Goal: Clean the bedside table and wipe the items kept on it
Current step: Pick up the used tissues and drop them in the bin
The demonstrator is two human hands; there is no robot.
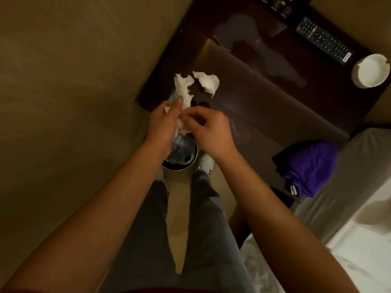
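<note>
Tissue (pixel 183 92) sits pinched between both hands, left hand (pixel 164 121) and right hand (pixel 208 130) together above one bin (pixel 182 155), off the counter's (pixel 264 106) near-left corner. One remote (pixel 324 40), one ashtray (pixel 370 70) far-right; writing unreadable.

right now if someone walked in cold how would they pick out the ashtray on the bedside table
Find the dark bedside table beside the bed and follow its top to the far right corner. The ashtray sits there, just past the end of the black remote control. It is the only round white dish on the table, with notches in its rim, unlike the crumpled white tissue near the hands.
</note>
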